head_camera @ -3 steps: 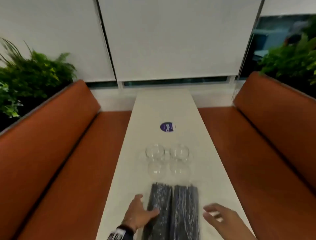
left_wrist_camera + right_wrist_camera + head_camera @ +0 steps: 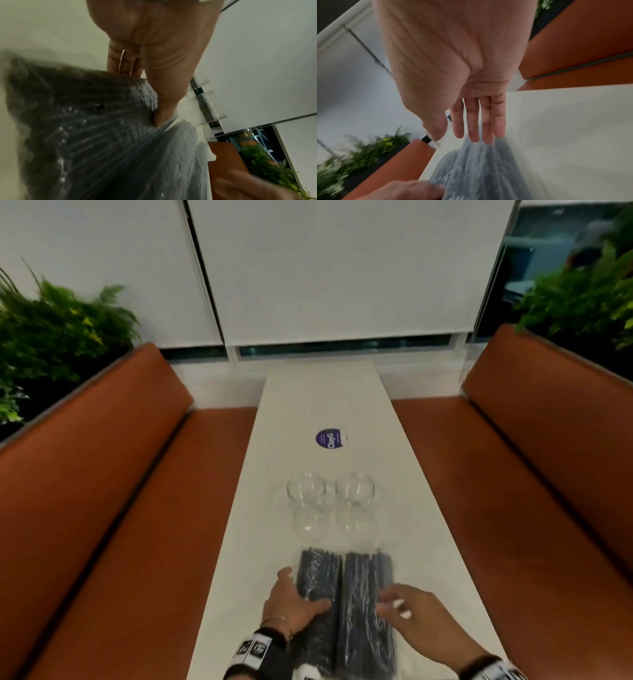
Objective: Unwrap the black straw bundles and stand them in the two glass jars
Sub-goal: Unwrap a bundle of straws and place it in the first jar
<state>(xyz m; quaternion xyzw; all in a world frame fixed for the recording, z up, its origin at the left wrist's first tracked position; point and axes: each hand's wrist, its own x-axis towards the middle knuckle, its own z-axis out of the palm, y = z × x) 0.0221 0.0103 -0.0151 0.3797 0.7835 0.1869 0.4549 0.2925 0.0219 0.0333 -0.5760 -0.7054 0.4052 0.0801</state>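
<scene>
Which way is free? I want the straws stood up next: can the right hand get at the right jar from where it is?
Probably yes. The right hand hovers open over the right bundle, and the right jar stands just beyond that bundle's far end with only bare table between.

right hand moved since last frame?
Yes. The right hand has slid left onto the right straw bundle; earlier it hovered beside the bundle's right edge.
</scene>
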